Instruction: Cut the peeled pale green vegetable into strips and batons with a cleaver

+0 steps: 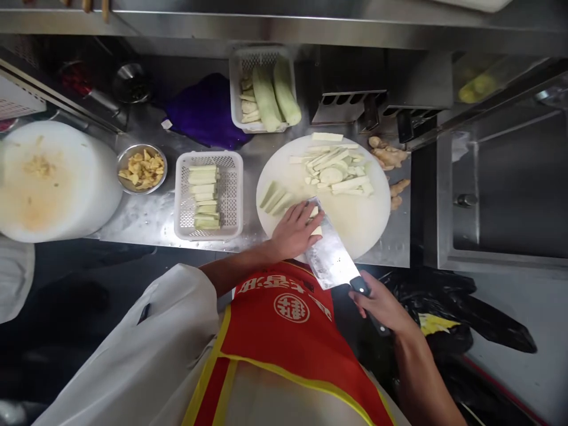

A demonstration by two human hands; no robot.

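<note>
My right hand (380, 303) is wrapped round the black handle of a cleaver (332, 251). The broad blade slants across the front of a round white cutting board (277, 161), its far end against the fingers of my left hand (298, 228). Those fingers are bent over pale green vegetable pieces (316, 231) and hold them on the board, partly hiding them. Just left of the hand lie several cut strips with green skin (274, 197). A loose heap of pale sticks and offcuts (339, 168) covers the board's far right part.
Left of the board stands a white basket (231, 228) with stacked strips, then a steel bowl (142, 168) of yellow pieces and another thick board (95, 195). Behind, a basket (237, 97) holds whole peeled vegetables. Ginger (390, 157) lies at right, before a sink (510, 189).
</note>
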